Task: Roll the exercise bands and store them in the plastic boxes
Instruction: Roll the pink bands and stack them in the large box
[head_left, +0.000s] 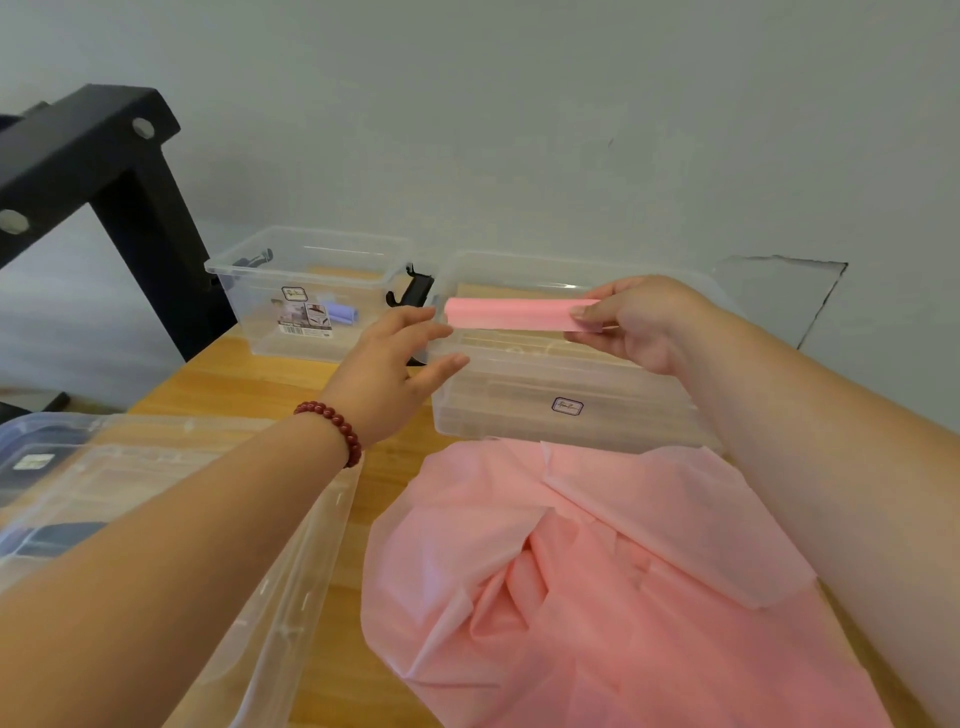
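Closest in, a loose heap of pink bands (597, 571) lies crumpled on the wooden table (291, 374), w/ both bare forearms reaching out over it. The right hand (644, 322) pinches the right end of a rolled pink band (514, 314), thumb (584, 313) on the front and the other fingers curled behind, holding it level over the open top of the near clear box (493, 415). The left hand (395, 369), a red bead bracelet (337, 426) on its wrist, holds nothing: fingers (436, 364) straight and slightly spread, tips right by the roll's left end and the box's left rim; can't tell if they touch either. A 2nd clear box (270, 332) sits farther back on the left, a purple roll (340, 314) inside it. A big clear bin (291, 571) stands under the left forearm, and a black frame (130, 171) rises at the far left.
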